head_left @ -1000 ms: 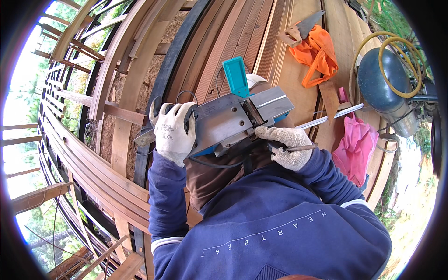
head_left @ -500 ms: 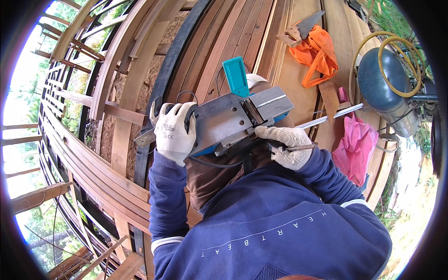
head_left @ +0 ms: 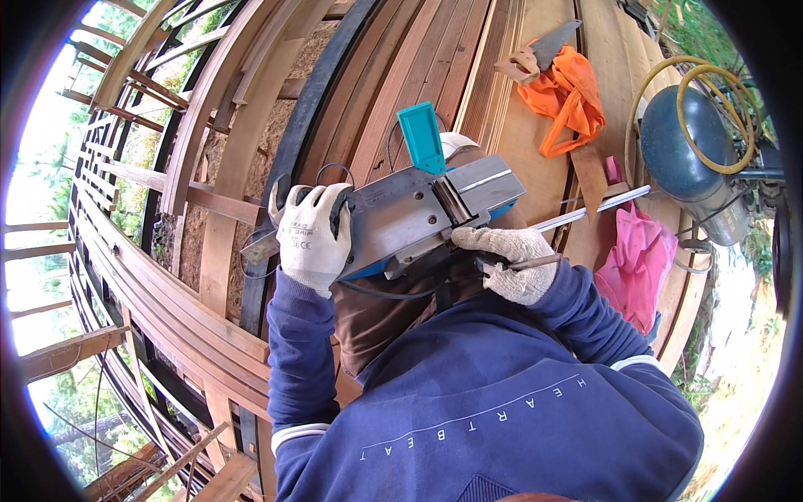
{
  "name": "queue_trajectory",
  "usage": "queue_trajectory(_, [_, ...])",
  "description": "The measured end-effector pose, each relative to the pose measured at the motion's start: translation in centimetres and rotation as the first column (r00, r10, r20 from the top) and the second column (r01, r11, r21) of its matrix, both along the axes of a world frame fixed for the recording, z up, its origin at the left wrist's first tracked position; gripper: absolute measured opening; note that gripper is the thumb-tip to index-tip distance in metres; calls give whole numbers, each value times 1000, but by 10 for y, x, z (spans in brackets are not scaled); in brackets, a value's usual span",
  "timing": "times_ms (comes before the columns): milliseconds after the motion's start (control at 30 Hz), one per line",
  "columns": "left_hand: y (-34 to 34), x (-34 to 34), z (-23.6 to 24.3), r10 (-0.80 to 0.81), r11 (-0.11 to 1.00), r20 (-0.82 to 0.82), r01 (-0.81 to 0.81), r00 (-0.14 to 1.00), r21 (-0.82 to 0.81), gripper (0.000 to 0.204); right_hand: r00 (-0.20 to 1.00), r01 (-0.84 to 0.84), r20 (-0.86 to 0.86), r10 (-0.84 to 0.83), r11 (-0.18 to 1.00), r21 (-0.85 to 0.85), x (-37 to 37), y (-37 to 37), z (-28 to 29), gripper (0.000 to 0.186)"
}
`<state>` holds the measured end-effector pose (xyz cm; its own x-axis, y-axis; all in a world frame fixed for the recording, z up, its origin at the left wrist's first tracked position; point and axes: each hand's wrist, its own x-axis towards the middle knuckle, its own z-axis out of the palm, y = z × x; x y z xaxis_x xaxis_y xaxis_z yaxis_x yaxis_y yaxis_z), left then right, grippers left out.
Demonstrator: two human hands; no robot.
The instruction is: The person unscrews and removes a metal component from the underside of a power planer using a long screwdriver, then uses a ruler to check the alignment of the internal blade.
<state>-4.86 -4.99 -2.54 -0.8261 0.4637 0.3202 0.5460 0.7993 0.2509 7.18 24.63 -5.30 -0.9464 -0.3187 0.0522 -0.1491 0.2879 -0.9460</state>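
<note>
An electric hand planer point(head_left: 393, 213) lies across my lap with its metal sole facing up. Its cutter slot point(head_left: 452, 203) shows between the two sole plates, and a teal plastic piece point(head_left: 422, 138) sticks up from its far side. My left hand point(head_left: 314, 238), in a white glove, is closed round the planer's left end. Also gloved, my right hand point(head_left: 514, 266) is closed on a slim brown rod point(head_left: 538, 262). Its fingertips touch the planer's near edge by the slot. What the rod's other end looks like is hidden by the hand.
Long wooden boards point(head_left: 401, 92) spread ahead. A handsaw point(head_left: 548, 50) lies by an orange cloth point(head_left: 569, 105). Farther right are a pink cloth point(head_left: 640, 259), a metal bar point(head_left: 594, 209) and a dark blue tank point(head_left: 682, 138) with a yellow hose point(head_left: 740, 163). Open timber framing point(head_left: 167, 326) stands left.
My right hand has shifted slightly left along the planer's edge with the rod. The cutter drum in the slot looks turned a little. My left hand stays put.
</note>
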Motion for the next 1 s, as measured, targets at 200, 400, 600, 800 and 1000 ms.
queue_trajectory(200, [0,2,0,2,1000,-38,-3,999,-29,26,1000,4,-9,-4,999,52,0,0,4,48])
queue_trajectory(400, [-1,1,-1,-4,1000,-29,4,1000,-18,26,999,39,-2,-39,998,46,3,-4,6,50])
queue_trajectory(600, [-1,1,-3,-4,1000,-14,4,1000,3,28,999,40,-18,-39,997,62,2,-4,4,51])
queue_trajectory(800, [-1,2,-2,0,1000,-8,0,1000,3,28,999,41,-36,-39,997,69,3,-3,4,50])
queue_trajectory(1000, [-2,2,-2,-2,1000,-11,2,1000,5,28,993,51,-110,-47,998,33,2,-4,-2,51])
